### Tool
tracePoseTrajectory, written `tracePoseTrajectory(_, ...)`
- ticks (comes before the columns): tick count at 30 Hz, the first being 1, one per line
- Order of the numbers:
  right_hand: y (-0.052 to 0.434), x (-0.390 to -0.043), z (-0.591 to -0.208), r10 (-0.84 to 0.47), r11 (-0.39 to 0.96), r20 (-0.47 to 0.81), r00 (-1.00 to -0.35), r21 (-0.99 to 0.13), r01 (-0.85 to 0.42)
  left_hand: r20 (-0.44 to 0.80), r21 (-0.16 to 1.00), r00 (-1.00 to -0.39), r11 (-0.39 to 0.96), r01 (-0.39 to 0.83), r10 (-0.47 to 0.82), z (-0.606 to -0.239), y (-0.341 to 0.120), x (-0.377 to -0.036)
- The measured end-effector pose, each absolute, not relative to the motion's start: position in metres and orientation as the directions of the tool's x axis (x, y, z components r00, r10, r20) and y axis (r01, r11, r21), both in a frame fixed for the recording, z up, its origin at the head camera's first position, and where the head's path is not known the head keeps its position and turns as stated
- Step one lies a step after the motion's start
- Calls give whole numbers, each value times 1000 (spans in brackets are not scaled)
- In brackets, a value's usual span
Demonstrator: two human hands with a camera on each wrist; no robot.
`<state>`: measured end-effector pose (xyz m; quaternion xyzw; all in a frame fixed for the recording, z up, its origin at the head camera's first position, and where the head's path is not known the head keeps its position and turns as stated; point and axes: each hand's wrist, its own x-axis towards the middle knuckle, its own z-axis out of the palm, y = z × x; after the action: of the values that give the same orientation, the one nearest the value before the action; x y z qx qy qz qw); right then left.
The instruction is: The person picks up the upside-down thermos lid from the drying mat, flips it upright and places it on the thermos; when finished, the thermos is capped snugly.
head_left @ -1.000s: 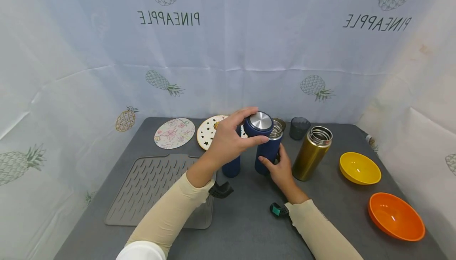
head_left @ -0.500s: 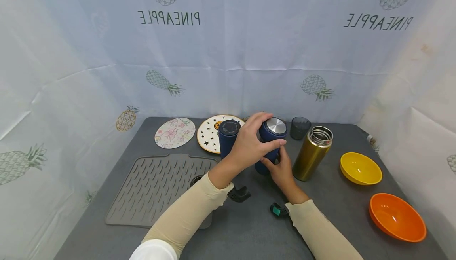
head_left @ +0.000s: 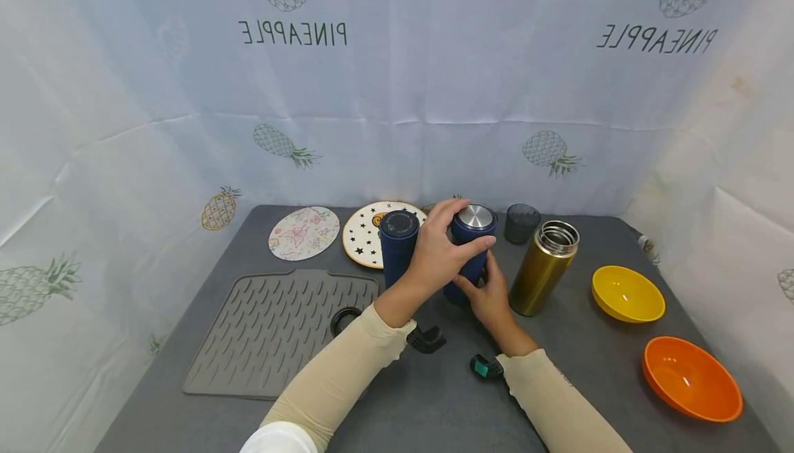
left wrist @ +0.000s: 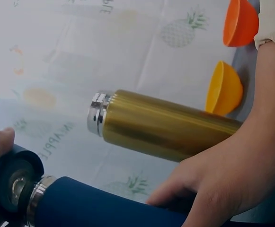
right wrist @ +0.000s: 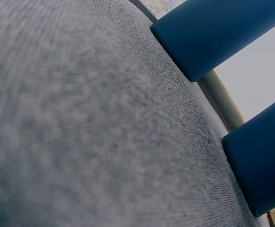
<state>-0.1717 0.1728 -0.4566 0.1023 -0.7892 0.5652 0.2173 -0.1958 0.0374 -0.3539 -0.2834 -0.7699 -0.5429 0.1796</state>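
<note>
My left hand (head_left: 437,249) holds a dark blue lid (head_left: 476,217) with a shiny silver top, at the mouth of a blue thermos bottle (head_left: 455,293). The left wrist view shows the lid (left wrist: 16,182) tilted, its hollow underside facing the bottle's metal neck (left wrist: 39,198). Low on the bottle, my right hand (head_left: 490,294) grips the body, which stands upright on the table. A second blue cylinder (head_left: 399,249) with a printed dark top stands left of it, beside my left wrist. Neither hand's fingers show in the right wrist view.
Right of my hands stands an open gold bottle (head_left: 542,270), with a dark glass (head_left: 521,224) behind it. Yellow (head_left: 628,294) and orange (head_left: 691,378) bowls lie farther right. A grey drying mat (head_left: 273,336), a black ring (head_left: 344,318) and two plates, one floral (head_left: 304,234), one starred (head_left: 362,249), are leftward.
My left hand has carried the blue lid rightward and slightly down, from left of the bottle's mouth to over it. The right hand and bottle have stayed in place.
</note>
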Motion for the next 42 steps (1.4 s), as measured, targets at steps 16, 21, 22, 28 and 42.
tracePoseTrajectory(16,173,-175,-460,92,325,456,-885,-854,-406,599,705,-758,278,652,259,-357,45,-211)
tracePoseTrajectory(21,173,-174,-459,92,331,440,-893,-860,-389,590,721,-766,259,642,256,-363,47,-216)
tracePoseTrajectory(22,173,-174,-459,92,334,437,-895,-860,-386,590,724,-766,254,642,254,-364,47,-216)
tracePoseTrajectory(28,173,-173,-458,95,334,444,-891,-857,-391,582,751,-779,215,625,231,-372,47,-217)
tracePoseTrajectory(42,173,-173,-457,86,340,456,-886,-849,-404,490,846,-841,107,522,231,-378,49,-214)
